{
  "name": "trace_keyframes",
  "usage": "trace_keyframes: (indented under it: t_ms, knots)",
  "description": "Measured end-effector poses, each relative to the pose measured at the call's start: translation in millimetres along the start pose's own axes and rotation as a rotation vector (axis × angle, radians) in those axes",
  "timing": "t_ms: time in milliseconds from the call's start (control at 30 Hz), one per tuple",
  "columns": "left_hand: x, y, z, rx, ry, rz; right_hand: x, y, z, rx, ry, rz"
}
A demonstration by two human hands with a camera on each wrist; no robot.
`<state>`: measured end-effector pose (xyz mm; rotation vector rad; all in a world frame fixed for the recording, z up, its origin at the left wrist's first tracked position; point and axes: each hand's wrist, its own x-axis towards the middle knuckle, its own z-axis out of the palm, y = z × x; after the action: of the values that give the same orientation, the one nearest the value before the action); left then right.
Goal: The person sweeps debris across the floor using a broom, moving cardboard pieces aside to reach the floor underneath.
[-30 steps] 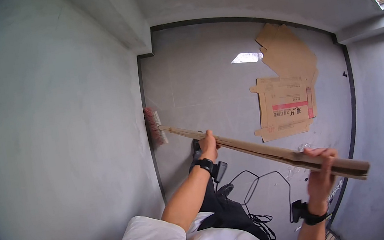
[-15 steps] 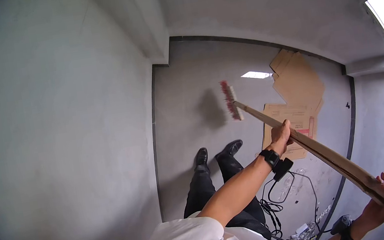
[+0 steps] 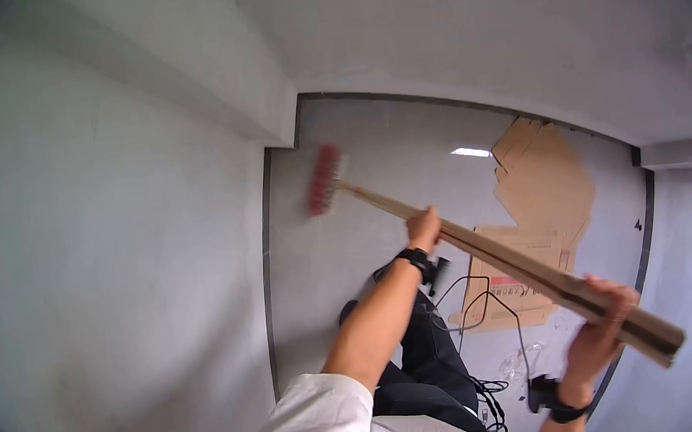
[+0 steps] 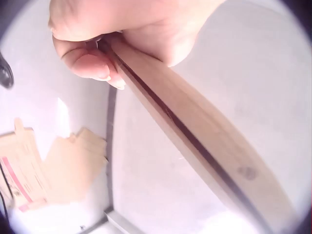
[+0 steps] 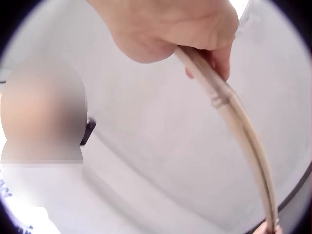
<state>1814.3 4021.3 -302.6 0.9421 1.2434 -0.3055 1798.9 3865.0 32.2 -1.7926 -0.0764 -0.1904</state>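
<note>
A long-handled brush with a pale wooden pole (image 3: 514, 261) slants across the head view. Its head of red bristles (image 3: 323, 180) is blurred and faces the left wall, overlapping the floor near the corner. My left hand (image 3: 425, 228) grips the pole partway along, nearer the bristles. Toward the thick end, my right hand (image 3: 600, 330) holds it with fingers over the top. In the left wrist view the fingers of the left hand (image 4: 126, 34) curl round the pole, which has a dark lengthwise gap. The right wrist view shows the right hand (image 5: 185, 29) round the pole (image 5: 248, 141).
Flattened cardboard (image 3: 545, 182) lies on the grey floor (image 3: 405, 131) to the right, partly beneath the pole in view. Black cables (image 3: 492, 404) hang and coil by my legs. Clear plastic scraps (image 3: 524, 361) lie nearby. The left wall (image 3: 122, 276) stands close.
The bristle head swung right, away from the left wall, then back left toward it. Both hands went right and returned left, keeping hold of the pole.
</note>
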Motion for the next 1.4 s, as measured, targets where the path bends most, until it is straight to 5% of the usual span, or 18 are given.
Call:
trace_keyframes:
  t_ms: [67, 133, 300, 467, 567, 667, 700, 800, 933, 1133, 1200, 1300, 1400]
  knots:
    - [-30, 19, 62, -0.053, -0.018, 0.049, 54, -21, -61, -0.116, 0.06, -0.04]
    - [-84, 56, 102, -0.115, -0.057, 0.017, 88, -45, -105, 0.109, 0.013, -0.1]
    - [-107, 47, 102, -0.286, -0.13, 0.135, 72, -46, -137, 0.244, -0.038, -0.158]
    - [-14, 132, 40, -0.299, -0.007, 0.177, 140, -3, -15, 0.272, -0.102, -0.074]
    - [97, 152, -15, -0.438, -0.079, 0.191, 130, 36, 86, 0.15, -0.156, -0.093]
    - [116, 161, 15, -0.499, -0.115, 0.147, 140, 24, 135, 0.167, -0.061, -0.132]
    - [112, 161, 25, -0.416, -0.058, 0.088, 152, 23, 132, -0.053, -0.044, -0.196]
    - [56, 188, 41, -0.405, 0.025, 0.079, 190, 9, 87, 0.007, 0.04, -0.056]
    - [8, 213, 34, -0.548, -0.062, 0.049, 218, -29, 75, 0.304, -0.141, -0.125]
    - [110, 223, -4, -0.515, -0.11, 0.078, 184, -7, 179, 0.106, -0.029, -0.08]
    - [103, 209, 21, -0.426, -0.017, -0.019, 200, -10, 162, -0.111, 0.085, -0.044]
    - [45, 207, 39, -0.319, -0.019, -0.071, 203, -11, 99, 0.107, 0.092, -0.085]
    - [37, 227, 42, -0.425, -0.042, -0.08, 238, -27, 109, 0.195, 0.083, -0.056]
